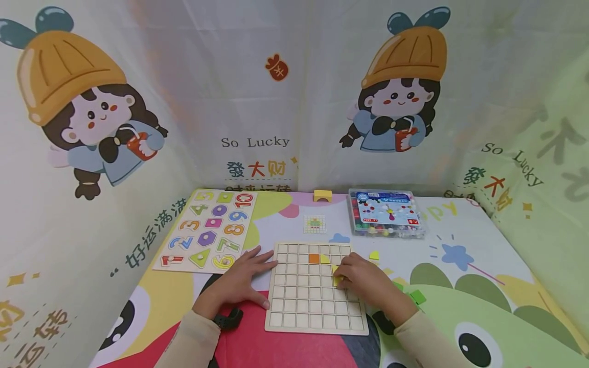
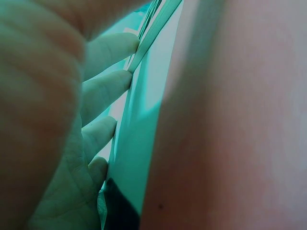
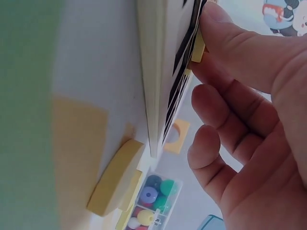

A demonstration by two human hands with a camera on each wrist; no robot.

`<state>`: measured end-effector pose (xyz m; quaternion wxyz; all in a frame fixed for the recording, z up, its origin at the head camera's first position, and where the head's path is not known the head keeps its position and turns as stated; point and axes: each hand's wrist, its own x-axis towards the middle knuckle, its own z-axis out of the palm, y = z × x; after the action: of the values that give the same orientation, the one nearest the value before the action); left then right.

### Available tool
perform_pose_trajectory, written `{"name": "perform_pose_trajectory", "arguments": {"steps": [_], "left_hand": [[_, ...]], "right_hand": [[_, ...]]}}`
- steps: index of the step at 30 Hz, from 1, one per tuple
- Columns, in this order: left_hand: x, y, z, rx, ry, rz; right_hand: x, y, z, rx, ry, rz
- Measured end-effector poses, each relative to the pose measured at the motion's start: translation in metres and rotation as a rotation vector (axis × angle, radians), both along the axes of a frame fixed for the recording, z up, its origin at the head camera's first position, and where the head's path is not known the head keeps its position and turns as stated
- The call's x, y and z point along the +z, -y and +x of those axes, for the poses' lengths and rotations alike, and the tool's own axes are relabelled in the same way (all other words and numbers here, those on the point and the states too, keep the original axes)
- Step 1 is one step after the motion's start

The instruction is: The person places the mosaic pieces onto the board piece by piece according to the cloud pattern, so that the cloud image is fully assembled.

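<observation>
A wooden grid board [image 1: 301, 319] lies in front of me. In its upper rows sit an orange square tile [image 1: 314, 258] and, just right of it, a yellow piece [image 1: 324, 259]. My left hand [image 1: 236, 281] rests at the board's left edge, fingers spread and fairly straight, thumb near the lower side. In the left wrist view its fingertips touch the board's edge [image 2: 152, 36]. My right hand [image 1: 365, 278] is over the board's right columns. Between thumb and forefinger it pinches a small yellow block [image 3: 198, 50], its other fingers loosely curled. The fingers partly cover it in the head view.
Right of the board lie a yellow piece [image 1: 374, 255] and green pieces [image 1: 417, 297]. Behind it are a small pattern card [image 1: 315, 224], a yellow arch block [image 1: 322, 196] and a clear bead box [image 1: 386, 213]. A number-and-shape puzzle board [image 1: 207, 230] lies left.
</observation>
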<state>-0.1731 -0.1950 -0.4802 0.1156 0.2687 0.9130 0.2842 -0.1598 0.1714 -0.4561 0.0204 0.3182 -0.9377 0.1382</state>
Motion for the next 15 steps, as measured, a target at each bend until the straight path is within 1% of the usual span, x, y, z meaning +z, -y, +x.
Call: {"name": "perform_pose_trajectory", "arguments": {"steps": [5, 12, 15], "left_hand": [[0.0004, -0.0002, 0.0001, 0.001, 0.004, 0.003], [0.0014, -0.0009, 0.0003, 0.001, 0.0, -0.007], [0.0013, -0.001, 0.0001, -0.004, -0.007, -0.009]], "right_hand": [[0.0001, 0.0001, -0.0002, -0.001, 0.007, -0.002], [-0.0036, -0.0015, -0.0007, 0.021, -0.009, -0.02], [-0.0033, -0.0012, 0.0005, 0.012, 0.0, -0.024]]}}
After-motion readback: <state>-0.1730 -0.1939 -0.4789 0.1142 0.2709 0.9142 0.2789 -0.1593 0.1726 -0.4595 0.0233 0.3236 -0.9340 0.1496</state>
